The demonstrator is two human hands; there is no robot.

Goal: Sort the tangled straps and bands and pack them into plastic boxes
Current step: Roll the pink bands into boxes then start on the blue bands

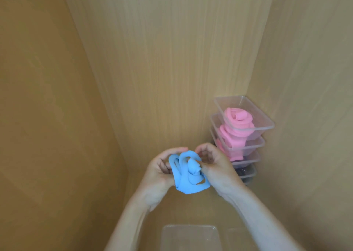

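Boxes (264,121) with pink bands (238,119) inside

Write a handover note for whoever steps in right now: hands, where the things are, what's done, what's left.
Hands: the left hand and the right hand both grip the blue band, held in the air and partly coiled.
Things: a stack of clear plastic boxes stands in the right corner. An open clear plastic box sits nearest the person, with nothing visible in it.
Done: coiled pink bands fill the upper boxes; the lower ones hold something dark that I cannot identify.
Left: finish coiling the blue band and pack it, probably into the near box.
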